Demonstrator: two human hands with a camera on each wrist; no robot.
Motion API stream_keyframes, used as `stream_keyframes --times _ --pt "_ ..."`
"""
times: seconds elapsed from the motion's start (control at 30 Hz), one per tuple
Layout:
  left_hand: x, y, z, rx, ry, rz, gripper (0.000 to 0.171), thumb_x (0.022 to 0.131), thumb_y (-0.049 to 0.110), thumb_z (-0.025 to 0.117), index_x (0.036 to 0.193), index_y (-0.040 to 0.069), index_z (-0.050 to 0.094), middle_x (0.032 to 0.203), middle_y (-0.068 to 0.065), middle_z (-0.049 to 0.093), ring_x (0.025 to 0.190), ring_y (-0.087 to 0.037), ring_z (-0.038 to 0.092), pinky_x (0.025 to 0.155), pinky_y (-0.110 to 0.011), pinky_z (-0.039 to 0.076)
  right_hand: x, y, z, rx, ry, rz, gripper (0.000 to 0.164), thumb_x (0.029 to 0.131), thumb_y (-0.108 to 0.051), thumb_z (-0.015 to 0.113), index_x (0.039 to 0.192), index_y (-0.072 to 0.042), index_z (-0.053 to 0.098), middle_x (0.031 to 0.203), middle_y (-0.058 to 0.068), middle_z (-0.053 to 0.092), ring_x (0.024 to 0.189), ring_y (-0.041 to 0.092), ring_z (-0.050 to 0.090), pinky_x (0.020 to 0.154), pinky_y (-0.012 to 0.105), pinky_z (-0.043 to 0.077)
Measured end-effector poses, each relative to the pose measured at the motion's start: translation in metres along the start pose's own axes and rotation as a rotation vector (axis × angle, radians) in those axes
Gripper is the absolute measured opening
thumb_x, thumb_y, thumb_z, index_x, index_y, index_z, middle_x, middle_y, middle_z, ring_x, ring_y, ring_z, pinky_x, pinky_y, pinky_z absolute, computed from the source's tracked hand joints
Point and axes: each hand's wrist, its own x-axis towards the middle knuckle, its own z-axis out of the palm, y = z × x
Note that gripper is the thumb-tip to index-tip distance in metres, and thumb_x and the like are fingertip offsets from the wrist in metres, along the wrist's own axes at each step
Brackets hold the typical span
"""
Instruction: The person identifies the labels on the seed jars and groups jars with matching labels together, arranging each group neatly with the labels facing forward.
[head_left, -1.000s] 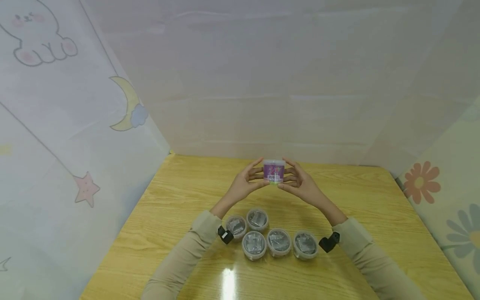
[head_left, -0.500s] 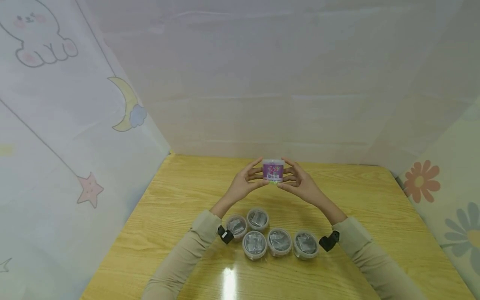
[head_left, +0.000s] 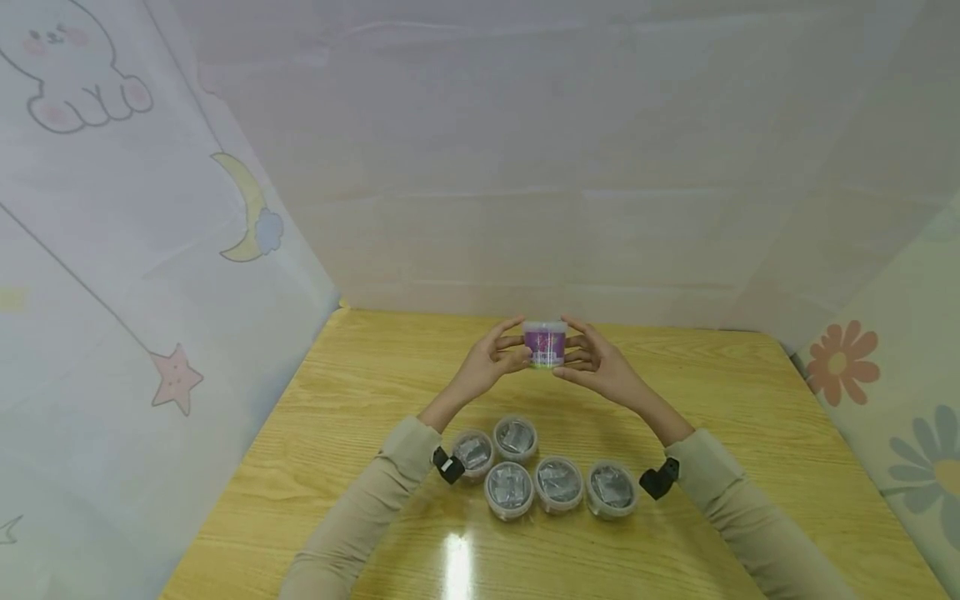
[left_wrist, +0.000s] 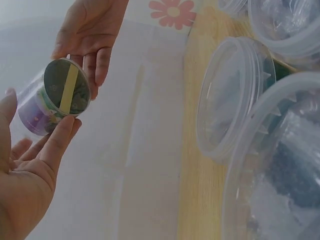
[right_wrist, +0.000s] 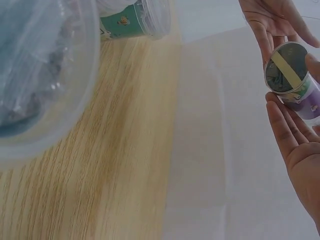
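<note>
- My left hand (head_left: 480, 367) and right hand (head_left: 611, 375) shared one purple-labelled tub (head_left: 545, 343), raised over the far part of the table (head_left: 360, 367).
- My left fingers were part-curled, spread only as wide as its wall: index at the top edge, thumb lying over the label's lower corner. My right hand pinched the opposite side, index high, thumb at the bottom edge.
- I suppose I gripped it from both sides to keep it upright and steady, the label largely uncovered and turned toward me.
- On its base, facing my wrists, ran one yellow strip (left_wrist: 69, 92).
- Nearer to me than that tub, I counted five lidded tubs: two behind (head_left: 472, 454) (head_left: 515, 437) and three in front (head_left: 509, 490) (head_left: 558, 483) (head_left: 611, 489), the last to its near right.
- They stood with clear lids up, so the grey packets showed; standing so close together probably kept them within easy reach.
- Two black cameras (head_left: 448, 467) (head_left: 660, 479), one per cuff, sat on its near side, presumably angled for watching my fingers.
</note>
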Motion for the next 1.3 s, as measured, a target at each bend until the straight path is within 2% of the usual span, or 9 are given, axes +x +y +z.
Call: stream_keyframes --times 0.07,0.23,0.4,0.53,0.73,0.87,1.07,1.2,1.3 --pt "0.001 0.0 0.0 -0.035 0.002 -0.003 0.056 0.096 0.015 0.052 0.145 0.011 0.026 0.136 -0.026 0.042 0.118 -0.036 0.052 0.092 -0.04 0.05 0.001 0.004 0.0 0.012 -0.008 -0.002 0.078 0.087 -0.006 0.065 0.149 -0.015 0.018 0.127 0.025 0.048 0.108 0.04 0.055 0.086 0.032 0.053" --pt "0.003 0.003 0.002 -0.021 0.042 -0.027 0.051 0.097 0.019 0.05 0.142 0.006 0.03 0.132 -0.028 0.046 0.113 -0.036 0.056 0.09 -0.04 0.051 0.005 0.023 -0.001 0.012 -0.013 -0.012 0.08 0.086 -0.008 0.066 0.148 -0.024 0.019 0.129 0.022 0.049 0.109 0.036 0.056 0.086 0.032 0.053" --pt "0.006 0.004 0.003 -0.016 0.08 -0.055 0.047 0.097 0.021 0.05 0.137 0.004 0.033 0.126 -0.028 0.051 0.105 -0.035 0.061 0.083 -0.037 0.054 0.008 0.026 0.0 0.001 -0.027 -0.033 0.079 0.085 -0.011 0.068 0.147 -0.025 0.021 0.127 0.021 0.051 0.108 0.035 0.057 0.086 0.031 0.053" --pt "0.008 0.004 0.001 -0.02 0.078 -0.069 0.046 0.096 0.021 0.051 0.135 0.002 0.033 0.126 -0.028 0.051 0.104 -0.036 0.061 0.082 -0.036 0.055 0.011 0.027 0.0 -0.022 -0.032 -0.024 0.079 0.084 -0.013 0.069 0.147 -0.024 0.022 0.127 0.022 0.051 0.108 0.034 0.058 0.086 0.033 0.053" --pt "0.009 0.001 -0.002 -0.042 0.055 -0.066 0.052 0.096 0.019 0.052 0.136 -0.004 0.027 0.129 -0.03 0.047 0.106 -0.039 0.059 0.087 -0.047 0.051 0.012 0.016 0.001 -0.072 -0.047 -0.052 0.079 0.084 -0.005 0.068 0.147 -0.01 0.021 0.125 0.029 0.05 0.107 0.04 0.057 0.086 0.044 0.052" --pt "0.01 -0.002 -0.003 -0.041 0.053 -0.067 0.053 0.095 0.019 0.053 0.137 -0.001 0.027 0.129 -0.029 0.046 0.108 -0.038 0.058 0.09 -0.052 0.048 0.011 -0.002 0.001 -0.11 -0.043 -0.046 0.068 0.088 -0.004 0.062 0.143 0.0 0.024 0.124 0.029 0.051 0.108 0.042 0.055 0.087 0.05 0.05" --pt "0.012 -0.002 -0.002 0.036 0.038 -0.072 0.06 0.093 0.02 0.056 0.143 0.005 0.027 0.133 -0.025 0.045 0.106 -0.033 0.06 0.089 -0.042 0.051 0.014 -0.008 -0.002 -0.201 0.001 -0.048 0.046 0.095 -0.006 0.052 0.135 0.007 0.034 0.118 0.026 0.055 0.105 0.038 0.057 0.086 0.051 0.05" --pt "0.015 -0.001 -0.002 0.116 0.03 -0.07 0.06 0.093 0.02 0.056 0.144 0.006 0.028 0.134 -0.024 0.045 0.103 -0.033 0.061 0.086 -0.037 0.053 0.016 -0.008 -0.002 -0.234 0.028 -0.054 0.042 0.095 -0.008 0.053 0.131 0.007 0.038 0.114 0.025 0.057 0.102 0.037 0.058 0.083 0.05 0.051" --pt "0.02 -0.011 -0.004 0.156 0.022 -0.077 0.06 0.093 0.022 0.056 0.145 0.009 0.029 0.134 -0.022 0.045 0.104 -0.033 0.061 0.086 -0.036 0.053 0.017 -0.009 -0.002 -0.247 0.041 -0.051 0.041 0.095 -0.009 0.053 0.13 0.007 0.039 0.113 0.024 0.057 0.101 0.036 0.059 0.083 0.049 0.052"
